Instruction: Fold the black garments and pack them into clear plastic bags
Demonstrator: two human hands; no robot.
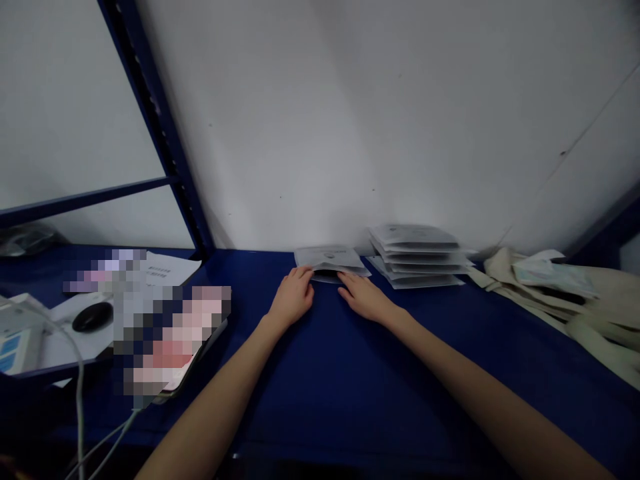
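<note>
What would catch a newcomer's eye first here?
Probably the left hand and right hand, both at the near edge of a flat grey packet, mid-picture. Right of it is a stack of similar packets; at far right, crumpled beige cloth lies on the blue tabletop.

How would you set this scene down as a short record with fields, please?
Left hand: fingertips at the near left edge of a flat, whitish, plastic-looking packet
Right hand: fingertips at the same packet's near right edge
Surface: dark-blue tabletop
Right of the packet: stack of similar whitish packets; farther right, crumpled beige cloth
Left side: black oval mouse on white paper; white cable
Behind: pale grey wall
Unclear: pixelated areas at left
</note>
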